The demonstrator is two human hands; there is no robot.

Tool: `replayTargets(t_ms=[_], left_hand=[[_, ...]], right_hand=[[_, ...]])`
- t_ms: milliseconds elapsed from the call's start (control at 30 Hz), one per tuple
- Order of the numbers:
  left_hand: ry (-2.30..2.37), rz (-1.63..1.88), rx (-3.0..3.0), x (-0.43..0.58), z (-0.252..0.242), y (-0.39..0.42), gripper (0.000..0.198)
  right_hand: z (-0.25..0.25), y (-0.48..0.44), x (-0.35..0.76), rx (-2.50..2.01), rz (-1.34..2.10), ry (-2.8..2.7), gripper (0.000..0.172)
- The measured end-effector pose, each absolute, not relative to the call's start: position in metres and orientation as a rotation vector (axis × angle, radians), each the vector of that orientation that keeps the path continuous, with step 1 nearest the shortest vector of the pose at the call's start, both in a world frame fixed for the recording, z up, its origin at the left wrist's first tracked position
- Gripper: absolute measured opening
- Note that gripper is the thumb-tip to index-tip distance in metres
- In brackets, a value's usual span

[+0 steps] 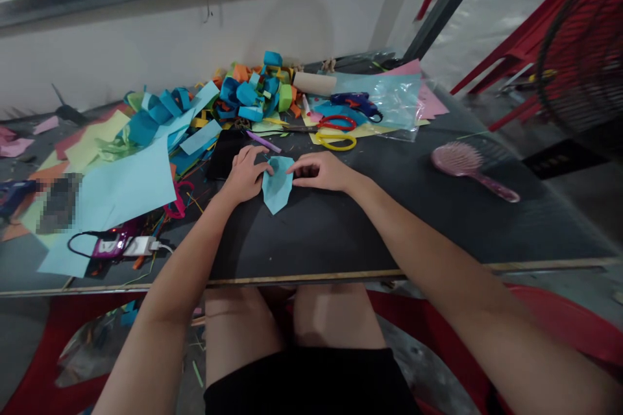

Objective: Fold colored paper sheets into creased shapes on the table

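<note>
A small folded piece of light blue paper [277, 187] lies on the dark table [370, 220] in front of me, its point toward me. My left hand [246, 174] is curled, with its fingers pressed on the paper's left upper edge. My right hand [321, 170] rests to the right, fingertips pinched on the paper's upper right edge. Both hands hold the same piece down against the tabletop.
Behind the hands lie red scissors [337, 122], yellow scissors [335, 141], a blue glue gun [355, 102], a cardboard tube [314, 82] and a heap of coloured paper strips [243, 94]. Large paper sheets [121, 188] cover the left. A pink hairbrush [467, 165] lies right.
</note>
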State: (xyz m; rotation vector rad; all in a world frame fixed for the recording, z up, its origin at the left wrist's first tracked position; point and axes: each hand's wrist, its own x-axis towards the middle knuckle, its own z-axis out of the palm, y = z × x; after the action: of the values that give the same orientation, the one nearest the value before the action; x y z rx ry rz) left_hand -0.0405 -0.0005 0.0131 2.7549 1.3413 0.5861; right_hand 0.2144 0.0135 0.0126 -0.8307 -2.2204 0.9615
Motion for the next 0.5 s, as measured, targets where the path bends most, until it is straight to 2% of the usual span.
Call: replayTargets(t_ms=[233, 500], left_hand=[[1.092, 0.507, 2.669, -0.04, 0.017, 0.0, 0.024], [1.048, 0.444, 2.599, -0.037, 0.016, 0.0, 0.039]], right_hand=[[0.014, 0.01, 0.209, -0.798, 0.815, -2.276, 0.029], [0.017, 0.002, 0.204, -0.746, 0.674, -2.396, 0.023]])
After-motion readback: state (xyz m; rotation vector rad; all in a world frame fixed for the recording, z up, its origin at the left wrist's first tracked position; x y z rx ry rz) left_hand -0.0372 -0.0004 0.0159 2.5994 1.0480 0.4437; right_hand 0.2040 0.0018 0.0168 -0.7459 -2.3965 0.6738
